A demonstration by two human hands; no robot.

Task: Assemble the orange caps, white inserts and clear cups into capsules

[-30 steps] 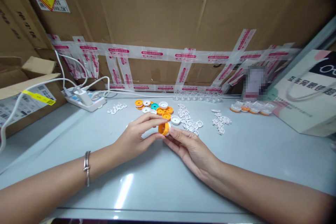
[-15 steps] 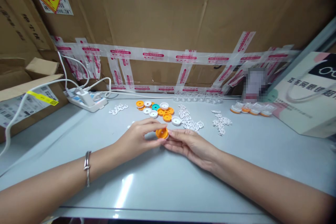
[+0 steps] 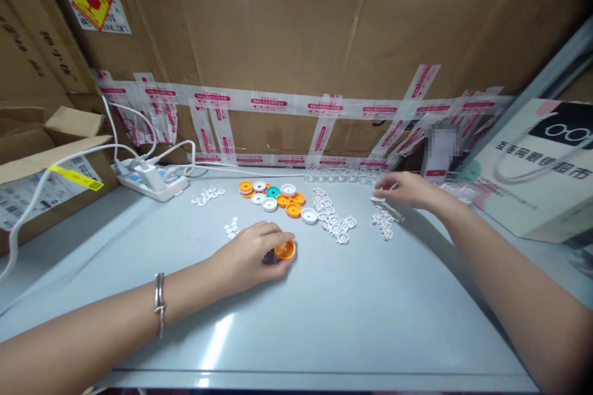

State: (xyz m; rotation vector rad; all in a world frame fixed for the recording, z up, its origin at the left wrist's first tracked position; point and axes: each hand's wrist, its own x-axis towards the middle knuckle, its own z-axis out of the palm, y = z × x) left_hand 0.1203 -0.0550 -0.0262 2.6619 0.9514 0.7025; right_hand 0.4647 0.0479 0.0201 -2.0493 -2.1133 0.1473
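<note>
Left hand [image 3: 248,254]: thumb and fingers grasping one orange cup [image 3: 287,251], its open side facing away from the palm. Right hand [image 3: 412,191]: fingers bent over the far end of a pile of white pieces [image 3: 383,225]; whether they pinch one, cannot tell. Beyond the left fingers: caps [image 3: 293,210], orange, white and teal, grouped. Between both hands' fingers: white wheels [image 3: 334,222], loosely heaped.

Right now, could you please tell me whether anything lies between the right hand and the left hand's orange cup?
Yes: the larger cluster of white pieces lies on the table between the right hand and orange cup; nothing taller shows there.
</note>
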